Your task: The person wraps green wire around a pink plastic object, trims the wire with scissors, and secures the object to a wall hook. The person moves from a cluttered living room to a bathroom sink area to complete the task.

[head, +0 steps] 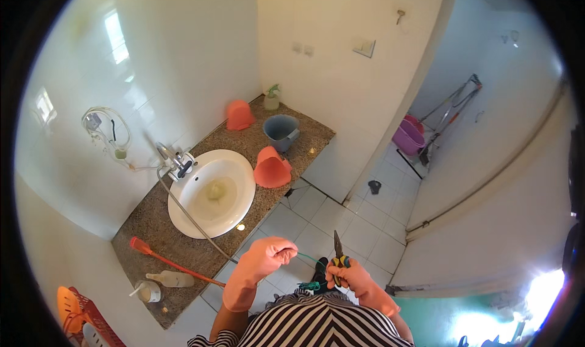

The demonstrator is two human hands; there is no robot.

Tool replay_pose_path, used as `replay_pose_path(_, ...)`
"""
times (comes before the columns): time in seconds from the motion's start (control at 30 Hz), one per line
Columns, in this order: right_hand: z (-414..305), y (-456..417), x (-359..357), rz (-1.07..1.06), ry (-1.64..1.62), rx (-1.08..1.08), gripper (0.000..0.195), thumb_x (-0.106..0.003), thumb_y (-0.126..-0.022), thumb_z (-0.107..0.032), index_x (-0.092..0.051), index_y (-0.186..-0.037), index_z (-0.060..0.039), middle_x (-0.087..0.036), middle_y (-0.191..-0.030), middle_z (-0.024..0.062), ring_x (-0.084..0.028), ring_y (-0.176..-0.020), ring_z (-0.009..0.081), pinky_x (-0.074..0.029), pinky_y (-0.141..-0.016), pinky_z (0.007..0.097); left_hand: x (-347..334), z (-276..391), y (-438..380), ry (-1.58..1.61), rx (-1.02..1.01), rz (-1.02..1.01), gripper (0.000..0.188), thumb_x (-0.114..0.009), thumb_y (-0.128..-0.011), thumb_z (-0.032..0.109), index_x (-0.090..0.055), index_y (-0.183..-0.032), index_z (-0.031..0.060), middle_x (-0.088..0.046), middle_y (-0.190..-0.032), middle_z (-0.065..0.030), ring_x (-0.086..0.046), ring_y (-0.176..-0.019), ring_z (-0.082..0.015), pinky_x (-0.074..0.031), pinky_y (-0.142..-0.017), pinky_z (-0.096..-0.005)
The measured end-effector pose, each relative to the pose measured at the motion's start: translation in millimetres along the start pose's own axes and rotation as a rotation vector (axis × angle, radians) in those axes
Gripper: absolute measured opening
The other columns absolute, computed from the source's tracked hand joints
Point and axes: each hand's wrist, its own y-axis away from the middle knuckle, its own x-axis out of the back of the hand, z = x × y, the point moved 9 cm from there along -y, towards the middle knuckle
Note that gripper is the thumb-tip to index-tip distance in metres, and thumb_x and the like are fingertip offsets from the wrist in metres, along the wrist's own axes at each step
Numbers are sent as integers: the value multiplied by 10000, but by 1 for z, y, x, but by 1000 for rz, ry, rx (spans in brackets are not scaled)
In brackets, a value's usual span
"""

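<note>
Both hands wear orange-pink rubber gloves. My left hand (269, 258) is closed on one end of a thin green cord (309, 257), beside the front edge of the granite counter. My right hand (349, 276) grips a pair of pliers (338, 251) by its yellow and blue handles, the dark jaws pointing up and away from me. The cord runs from my left fingers towards the right hand. A tangled bunch of green cord (309, 285) hangs low between the hands, near my dark shoe. Whether the cord touches the pliers, I cannot tell.
A white washbasin (247, 200) with some water is set in the granite counter (137, 228). Beyond it are a grey-blue bucket (281, 132), orange containers (272, 168) and a spray bottle (271, 101). A grey hose (192, 219) and red-handled brush (183, 268) cross the near side.
</note>
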Motion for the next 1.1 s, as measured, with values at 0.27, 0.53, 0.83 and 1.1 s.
replay_pose_path(0.27, -98, -136, 131, 59, -74, -5, 189, -684, -929, -178, -629, -1022, -22, -702, -785, 77, -674, -600, 142, -331, -427, 228, 37, -72, -125, 371, 418, 621, 333, -559, -1033, 229, -629, -1282, 20, -716, -1032, -91, -655, -820, -163, -500, -722, -275)
replay_pose_path(0.53, -166, -238, 207, 162, -60, -28, 201, -669, -948, -206, -635, -1068, -48, -700, -829, 48, -698, -656, 153, -350, -474, 221, 46, -159, -208, 343, 624, 815, 491, -626, -1015, 256, -517, -1420, 0, -641, -1325, -159, -645, -1138, -248, -528, -907, -347)
replay_pose_path(0.83, -209, -306, 228, 162, 152, -184, 238, -678, -962, -242, -634, -1099, -52, -704, -847, 36, -697, -678, 131, -381, -511, 226, 74, -231, -328, 205, 737, 1040, 563, -674, -1004, 327, -514, -1411, -27, -682, -1244, -164, -645, -1130, -243, -506, -964, -375)
replay_pose_path(1.1, -238, -358, 196, 14, 333, -295, 187, -683, -955, -232, -659, -1048, -73, -698, -828, 12, -671, -661, 100, -406, -543, 232, 85, -310, -317, 451, 673, 1282, 480, -560, -1055, 431, -680, -1178, -17, -725, -1021, -69, -676, -861, -162, -552, -739, -318)
